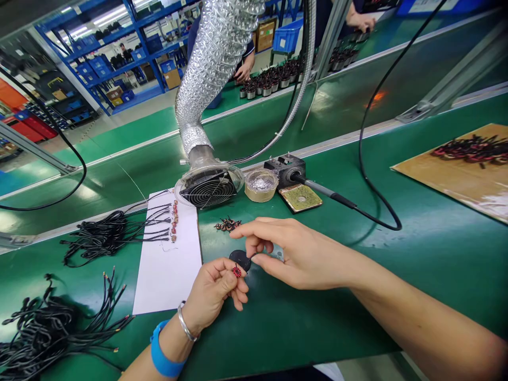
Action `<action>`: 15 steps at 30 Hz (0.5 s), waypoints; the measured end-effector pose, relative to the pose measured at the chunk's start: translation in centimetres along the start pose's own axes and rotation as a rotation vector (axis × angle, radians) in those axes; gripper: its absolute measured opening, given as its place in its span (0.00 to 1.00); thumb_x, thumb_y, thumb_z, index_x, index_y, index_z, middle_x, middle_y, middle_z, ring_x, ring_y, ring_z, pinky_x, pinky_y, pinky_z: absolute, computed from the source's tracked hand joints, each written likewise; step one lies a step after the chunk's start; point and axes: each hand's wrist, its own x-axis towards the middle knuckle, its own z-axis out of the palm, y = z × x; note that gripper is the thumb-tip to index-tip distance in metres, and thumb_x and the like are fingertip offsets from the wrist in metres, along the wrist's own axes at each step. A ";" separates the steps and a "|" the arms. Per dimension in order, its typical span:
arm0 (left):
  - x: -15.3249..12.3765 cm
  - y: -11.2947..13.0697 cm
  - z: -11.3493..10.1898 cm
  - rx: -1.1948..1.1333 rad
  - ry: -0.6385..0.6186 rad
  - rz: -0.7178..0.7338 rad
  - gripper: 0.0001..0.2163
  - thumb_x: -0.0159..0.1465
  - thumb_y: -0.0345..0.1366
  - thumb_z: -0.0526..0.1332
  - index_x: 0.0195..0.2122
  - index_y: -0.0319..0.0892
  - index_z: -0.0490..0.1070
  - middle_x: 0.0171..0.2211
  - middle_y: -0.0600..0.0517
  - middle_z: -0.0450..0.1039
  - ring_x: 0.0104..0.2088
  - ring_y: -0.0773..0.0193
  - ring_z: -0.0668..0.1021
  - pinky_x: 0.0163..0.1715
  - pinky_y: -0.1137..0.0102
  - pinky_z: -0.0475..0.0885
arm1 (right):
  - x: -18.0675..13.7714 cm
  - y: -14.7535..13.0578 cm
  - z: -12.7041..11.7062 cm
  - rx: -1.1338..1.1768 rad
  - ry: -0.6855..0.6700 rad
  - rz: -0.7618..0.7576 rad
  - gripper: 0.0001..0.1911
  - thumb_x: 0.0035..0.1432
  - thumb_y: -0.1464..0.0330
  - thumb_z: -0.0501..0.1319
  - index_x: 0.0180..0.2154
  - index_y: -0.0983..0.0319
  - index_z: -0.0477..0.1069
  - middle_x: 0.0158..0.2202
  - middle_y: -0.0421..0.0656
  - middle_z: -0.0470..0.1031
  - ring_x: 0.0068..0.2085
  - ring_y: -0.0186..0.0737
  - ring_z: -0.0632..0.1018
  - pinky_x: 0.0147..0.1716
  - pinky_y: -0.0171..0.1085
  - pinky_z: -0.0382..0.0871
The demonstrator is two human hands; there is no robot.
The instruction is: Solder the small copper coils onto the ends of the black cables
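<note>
My left hand (214, 293) pinches a small red-wound coil (237, 272) between thumb and fingers, just above the green bench. My right hand (293, 251) meets it from the right, thumb and bent finger closed on a small black round piece (239, 259) that touches the coil; its forefinger is stretched out to the left. A little pile of loose coils (227, 225) lies just beyond the hands. On the white sheet (169, 270) to the left, a row of coils (174, 219) sits joined to black leads (115, 233).
A fume extractor fan (209, 189) on a foil duct (212, 63) stands behind the hands, beside a round pot (261, 184), a soldering iron (317, 188) in its stand and a sponge pad (300, 197). More black leads (47, 328) lie front left. A cardboard sheet (456, 174) holds coils at right.
</note>
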 end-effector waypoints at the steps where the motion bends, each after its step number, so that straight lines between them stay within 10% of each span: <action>1: 0.0 0.0 0.0 -0.004 -0.003 0.001 0.17 0.56 0.47 0.70 0.33 0.36 0.72 0.23 0.52 0.75 0.19 0.70 0.77 0.17 0.79 0.71 | 0.0 0.0 0.1 -0.002 -0.009 -0.001 0.21 0.57 0.77 0.56 0.52 0.63 0.67 0.34 0.41 0.77 0.41 0.40 0.76 0.43 0.39 0.70; 15: 0.0 -0.3 0.6 -0.066 0.045 0.027 0.18 0.54 0.46 0.72 0.33 0.37 0.70 0.23 0.54 0.74 0.21 0.72 0.76 0.19 0.80 0.70 | -0.8 -0.4 1.7 -0.071 0.122 -0.093 0.04 0.60 0.73 0.59 0.33 0.61 0.71 0.50 0.50 0.73 0.55 0.47 0.69 0.49 0.44 0.69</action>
